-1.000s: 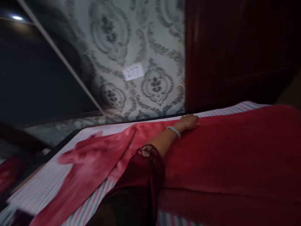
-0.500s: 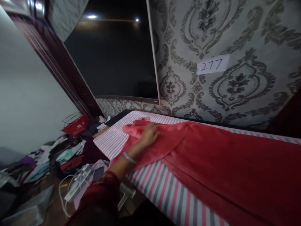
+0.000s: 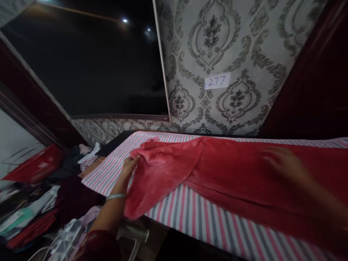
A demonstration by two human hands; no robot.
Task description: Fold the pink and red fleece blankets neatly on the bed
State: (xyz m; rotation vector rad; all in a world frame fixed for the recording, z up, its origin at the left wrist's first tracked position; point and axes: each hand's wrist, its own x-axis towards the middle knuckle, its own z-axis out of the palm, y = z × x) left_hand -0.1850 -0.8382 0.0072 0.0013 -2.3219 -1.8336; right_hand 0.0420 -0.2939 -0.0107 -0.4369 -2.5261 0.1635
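Note:
A long red plush garment (image 3: 231, 170) lies stretched across a striped cloth in the head view. Its left end is turned back, showing a lighter, fluffy pinkish-red side (image 3: 163, 170), and one corner hangs over the front edge. My left hand (image 3: 129, 166), with a bracelet at the wrist, pinches the rumpled left edge between thumb and fingers. Over the darker right part is my right hand (image 3: 285, 165), blurred by motion, its fingers stretched out and holding nothing visible. Whether it touches the fabric I cannot tell.
The pink, grey and white striped cloth (image 3: 187, 210) covers the table. Behind are a large dark screen (image 3: 103, 65) and a patterned wall with a paper marked 277 (image 3: 217, 81). Piled clothes (image 3: 29, 224), a red basket (image 3: 35, 163) and a white power strip (image 3: 67, 233) are at left.
The view has swung right. My left hand has moved from on top of the folded end to its left edge and grips it there. My right hand has come into view.

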